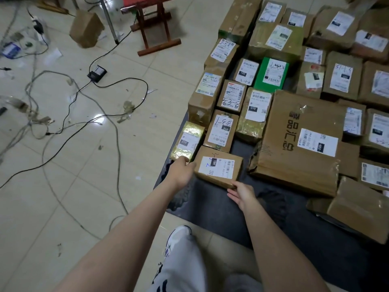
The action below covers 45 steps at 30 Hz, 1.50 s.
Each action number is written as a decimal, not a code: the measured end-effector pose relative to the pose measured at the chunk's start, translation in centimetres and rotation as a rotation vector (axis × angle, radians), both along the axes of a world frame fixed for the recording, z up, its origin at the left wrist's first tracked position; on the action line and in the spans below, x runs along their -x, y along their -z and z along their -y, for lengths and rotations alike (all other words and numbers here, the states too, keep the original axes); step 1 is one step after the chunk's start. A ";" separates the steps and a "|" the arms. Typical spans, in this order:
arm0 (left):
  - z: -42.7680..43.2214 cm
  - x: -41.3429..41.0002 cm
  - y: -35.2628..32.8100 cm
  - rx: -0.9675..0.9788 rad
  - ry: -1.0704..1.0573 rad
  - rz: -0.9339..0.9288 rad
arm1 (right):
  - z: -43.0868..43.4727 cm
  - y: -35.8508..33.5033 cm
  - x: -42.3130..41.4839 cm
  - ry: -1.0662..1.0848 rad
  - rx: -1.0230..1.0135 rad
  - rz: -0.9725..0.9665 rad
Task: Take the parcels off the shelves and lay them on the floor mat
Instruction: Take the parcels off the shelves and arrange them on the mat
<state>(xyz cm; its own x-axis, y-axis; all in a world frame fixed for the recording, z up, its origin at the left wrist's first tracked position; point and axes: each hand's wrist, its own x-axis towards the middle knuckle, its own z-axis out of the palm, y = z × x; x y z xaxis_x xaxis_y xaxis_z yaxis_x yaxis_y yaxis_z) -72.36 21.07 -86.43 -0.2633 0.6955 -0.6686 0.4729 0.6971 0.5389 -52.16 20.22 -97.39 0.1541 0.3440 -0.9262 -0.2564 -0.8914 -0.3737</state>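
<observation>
Squaring the small brown parcel [219,165] into its row, as it seems from the head view, the left hand [182,172] curls round its left end while the right hand [242,194] presses nearly straight fingers on the near right corner. The parcel lies on the floor mat [210,199] near its left edge, just beside the gold-wrapped parcel [187,140]. Bare mat lies open toward the person and before the large flat carton [299,144].
</observation>
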 end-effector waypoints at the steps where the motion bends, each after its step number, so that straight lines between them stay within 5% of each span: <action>1: -0.2 0.1 -0.2 -0.004 0.002 -0.007 | -0.1 0.1 0.1 0.004 0.004 0.000; 12: -2.0 -1.6 -8.5 -0.096 0.036 -0.050 | -1.7 -7.0 1.0 -0.125 -0.090 0.122; 23: -3.7 -12.2 -20.7 -0.094 0.342 0.040 | -2.0 -26.1 -7.4 -0.219 -0.406 0.423; 37: 3.4 -29.5 -35.9 -0.218 0.712 0.279 | 7.8 -48.0 -19.6 0.421 -0.638 0.634; 45: 7.5 -39.4 -46.9 -0.408 0.909 0.390 | 16.6 -59.9 -28.5 0.563 -0.807 0.871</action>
<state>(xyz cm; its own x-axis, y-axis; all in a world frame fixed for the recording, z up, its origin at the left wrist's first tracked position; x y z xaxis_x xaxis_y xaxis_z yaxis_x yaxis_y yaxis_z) -32.93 13.53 -39.54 0.6479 0.7133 -0.2673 0.4691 -0.0972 0.8778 -23.62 3.63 -37.53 0.8963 0.4432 -0.0162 0.0770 -0.1915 -0.9785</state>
